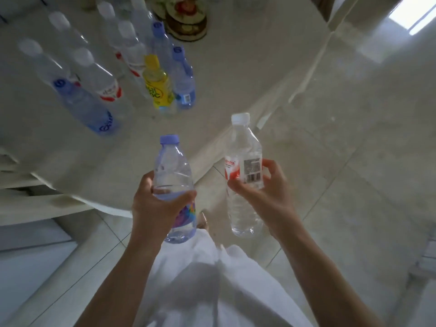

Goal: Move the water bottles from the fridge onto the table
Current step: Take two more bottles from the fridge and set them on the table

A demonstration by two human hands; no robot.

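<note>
My left hand (154, 206) grips a blue-capped water bottle (173, 168) round its middle, upright, just at the near edge of the round white table (236, 74). My right hand (266, 192) holds a clear white-capped bottle with a red label (244, 149), upright, over the floor right of the table edge. Several water bottles (94, 74) stand on the table's left part, among them a yellow bottle (157, 83) and a small blue bottle (182, 83). The fridge is not in view.
A stack of flowered plates (186, 20) sits at the table's far side. A white chair (35, 197) stands at the left under the table edge. Pale tiled floor (354, 161) spreads to the right. My white garment (212, 279) fills the bottom centre.
</note>
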